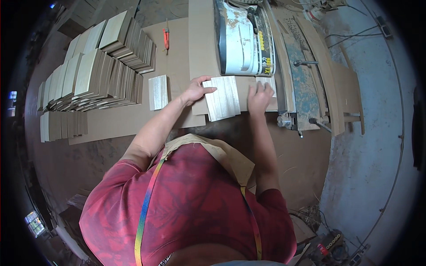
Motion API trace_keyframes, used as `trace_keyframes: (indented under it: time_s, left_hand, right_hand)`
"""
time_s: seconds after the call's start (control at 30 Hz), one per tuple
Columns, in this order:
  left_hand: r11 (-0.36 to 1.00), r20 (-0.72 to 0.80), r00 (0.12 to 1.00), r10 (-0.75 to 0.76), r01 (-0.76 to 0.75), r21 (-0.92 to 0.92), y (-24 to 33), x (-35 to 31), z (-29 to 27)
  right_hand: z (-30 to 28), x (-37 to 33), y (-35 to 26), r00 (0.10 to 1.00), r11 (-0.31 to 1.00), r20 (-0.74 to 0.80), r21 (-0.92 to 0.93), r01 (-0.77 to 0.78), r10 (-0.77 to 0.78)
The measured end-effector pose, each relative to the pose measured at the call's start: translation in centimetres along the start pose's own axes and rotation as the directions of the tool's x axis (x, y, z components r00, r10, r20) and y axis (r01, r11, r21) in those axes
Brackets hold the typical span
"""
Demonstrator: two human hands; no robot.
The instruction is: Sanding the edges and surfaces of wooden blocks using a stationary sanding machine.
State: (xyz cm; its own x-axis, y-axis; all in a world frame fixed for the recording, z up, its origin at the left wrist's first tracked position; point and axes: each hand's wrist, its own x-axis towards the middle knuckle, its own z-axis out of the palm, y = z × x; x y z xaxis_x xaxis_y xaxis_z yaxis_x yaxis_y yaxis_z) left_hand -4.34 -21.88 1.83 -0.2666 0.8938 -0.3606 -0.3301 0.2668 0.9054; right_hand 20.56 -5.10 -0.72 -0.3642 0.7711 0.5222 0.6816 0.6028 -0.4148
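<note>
My left hand (pixel 196 91) grips the left edge of a small stack of thin, pale wooden boards (pixel 222 98), thumb on top and fingers beyond the edge. The boards are slightly fanned and tilted in front of me. My right hand (pixel 260 98) has its fingers bent onto another pale wooden board (pixel 272 84), at the near edge of a white and black machine (pixel 242 42). The machine's body hides the far end of that board. Left of my left hand, a short pile of similar boards (pixel 158 92) lies on brown sheeting.
Tall stacks of wooden boards (pixel 100 73) stand at the left. A red-handled tool (pixel 166 39) lies behind the short pile. Right of the machine are a worn blue-green metal table (pixel 306 80) with knobs, a curved brown panel (pixel 330 88) and a wall with cables.
</note>
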Motion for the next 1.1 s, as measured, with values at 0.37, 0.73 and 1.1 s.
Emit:
trace_keyframes:
  time_s: [0.37, 0.73, 1.1]
  left_hand:
    - [0.991, -0.205, 0.979, 0.015, 0.012, 0.130, -0.4, -0.6, 1.7]
    - [0.991, 0.122, 0.992, -0.030, 0.045, -0.126, 0.9, -1.4, -0.4]
    - [0.994, -0.126, 0.987, 0.105, -0.100, 0.040, -2.3, -0.1, 1.6]
  right_hand:
    - [-6.3, -5.9, -6.3, 0.979, 0.970, 0.153, 0.224, 0.098, -0.135]
    - [-0.5, -1.6, 4.7, 0.992, 0.988, 0.082, -0.110, 0.107, -0.098]
    - [-5.5, -5.4, -11.1, 0.941, 0.966, 0.261, 0.198, 0.167, -0.216]
